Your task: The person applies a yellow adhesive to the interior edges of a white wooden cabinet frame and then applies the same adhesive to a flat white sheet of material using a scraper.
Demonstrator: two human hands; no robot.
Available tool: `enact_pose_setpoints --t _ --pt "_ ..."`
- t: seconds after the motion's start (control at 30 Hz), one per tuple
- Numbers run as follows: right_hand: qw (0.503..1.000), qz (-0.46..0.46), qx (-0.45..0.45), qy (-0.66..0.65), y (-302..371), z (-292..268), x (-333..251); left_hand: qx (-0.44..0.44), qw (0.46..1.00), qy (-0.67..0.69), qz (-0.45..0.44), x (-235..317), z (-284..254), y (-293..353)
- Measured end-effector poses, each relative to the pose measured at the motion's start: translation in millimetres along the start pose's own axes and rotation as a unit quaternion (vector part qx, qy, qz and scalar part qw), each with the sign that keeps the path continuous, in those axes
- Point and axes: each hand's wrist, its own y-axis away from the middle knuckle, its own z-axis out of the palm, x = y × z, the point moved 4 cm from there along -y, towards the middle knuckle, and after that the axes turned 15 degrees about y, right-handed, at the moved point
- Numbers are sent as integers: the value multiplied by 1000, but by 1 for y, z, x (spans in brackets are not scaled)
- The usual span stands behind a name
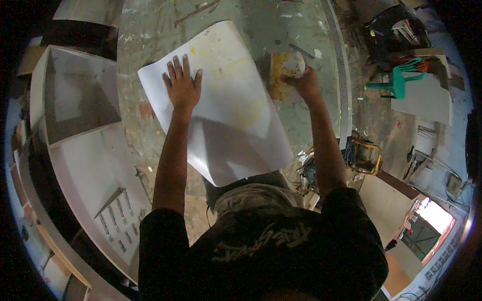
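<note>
A large white sheet (pixel 228 75) with faint yellow smears lies at a slant on the worktable. Its near end hangs over the table's front edge and curls. My left hand (pixel 182 83) rests flat on its left part, fingers spread. To the right of the sheet, my right hand (pixel 305 84) has its fingers curled round the edge of a yellow-stained, whitish container (pixel 296 64). Its exact kind is unclear, and the hand hides part of it. Beside and partly under it is a yellow-brown flat piece (pixel 277 75). A thin dark strip (pixel 299 51) lies just beyond.
The worn green worktable (pixel 261 22) carries scraps and stains. Pale open cabinet boxes (pixel 83 95) stand close on the left. At right are a green plastic chair (pixel 401 80), a yellow-framed machine (pixel 369 156) and pale boards (pixel 422 98). Cables and tools (pixel 309 170) crowd the table's near right corner.
</note>
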Motion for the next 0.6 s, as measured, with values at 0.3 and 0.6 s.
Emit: enact_pose_setpoints --t 0.3,0.6 --pt "880 -250 37 402 89 85 -135 42 999 20 27 1 -1 1" --pt "828 -201 102 514 -55 165 -137 60 995 75 -12 -22 -7 -1"
